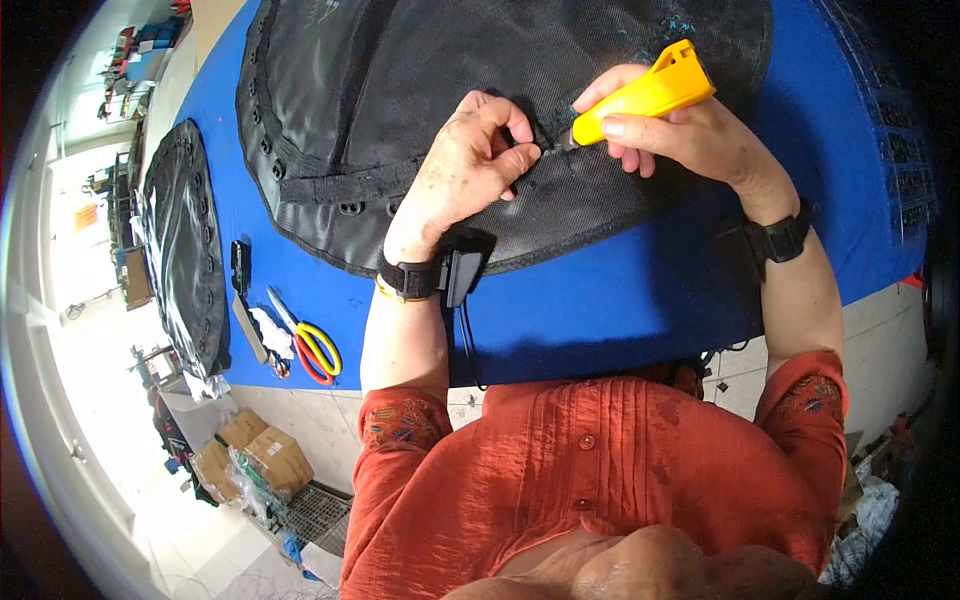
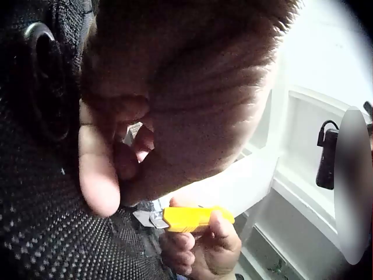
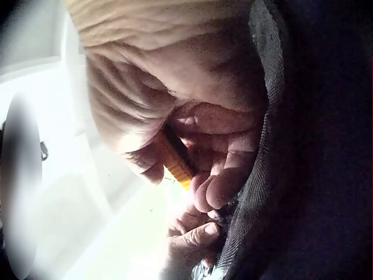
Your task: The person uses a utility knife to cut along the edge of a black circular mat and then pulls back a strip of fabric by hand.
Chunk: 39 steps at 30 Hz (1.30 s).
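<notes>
A yellow utility knife is gripped in the right hand, its blade pointing left, close to the black mesh fabric. Beside the blade tip, the left hand pinches at the mesh surface with thumb and index finger; what lies between them is too small to tell. In the left wrist view the metal blade shows just below the left hand, near the mesh. The right wrist view shows the yellow handle inside the right hand.
Scissors with red and yellow handles lie on the blue table at left, near a small black object. Another black mesh piece lies at the far left edge. Cardboard boxes stand on the floor below.
</notes>
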{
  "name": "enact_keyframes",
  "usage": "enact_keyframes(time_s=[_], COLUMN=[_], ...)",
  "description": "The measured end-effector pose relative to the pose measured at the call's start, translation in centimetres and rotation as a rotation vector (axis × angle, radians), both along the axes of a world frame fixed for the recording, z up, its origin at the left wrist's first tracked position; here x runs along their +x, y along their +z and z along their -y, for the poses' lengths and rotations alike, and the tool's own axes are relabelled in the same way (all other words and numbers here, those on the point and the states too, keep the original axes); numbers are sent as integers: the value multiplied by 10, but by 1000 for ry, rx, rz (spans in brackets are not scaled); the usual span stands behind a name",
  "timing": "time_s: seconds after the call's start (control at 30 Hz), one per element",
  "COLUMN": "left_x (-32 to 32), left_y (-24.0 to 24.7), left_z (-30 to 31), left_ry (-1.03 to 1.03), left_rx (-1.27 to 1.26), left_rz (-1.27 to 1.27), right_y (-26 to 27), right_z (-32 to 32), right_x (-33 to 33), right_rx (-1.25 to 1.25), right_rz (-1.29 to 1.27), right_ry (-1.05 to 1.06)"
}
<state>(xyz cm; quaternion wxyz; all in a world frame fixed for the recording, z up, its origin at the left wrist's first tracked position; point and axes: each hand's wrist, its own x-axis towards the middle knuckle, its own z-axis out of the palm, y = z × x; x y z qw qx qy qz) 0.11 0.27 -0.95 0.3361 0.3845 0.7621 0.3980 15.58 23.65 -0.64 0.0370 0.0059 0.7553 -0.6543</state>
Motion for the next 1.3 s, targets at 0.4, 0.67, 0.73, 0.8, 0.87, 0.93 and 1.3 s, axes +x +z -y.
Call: enact_keyframes(time_s=[0.4,0.67,0.73,0.8,0.87,0.93,1.3], left_x=[4,8,7,4,1,1,-8], left_y=[3,13,9,4,0,-1,-15], left_z=[1,3,3,4,5,6,8], left_ry=[-29,-64,-99,-103,-76,-62,-96], left_rx=[18,-13,21,46,64,68,80], left_rz=[-265,-356,-438,-452,-398,-381,-367], right_y=[-1,-1,-3,-2,-1,-1,1], right_z=[1,3,2,4,4,3,12], right_x=[-1,-1,-1,-1,-1,-1,0], right_rx=[-10,-1,-2,-4,2,14,-95], right_rz=[0,-3,-4,-11,-19,-29,1], right_ry=[6,14,12,-5,-15,-14,46])
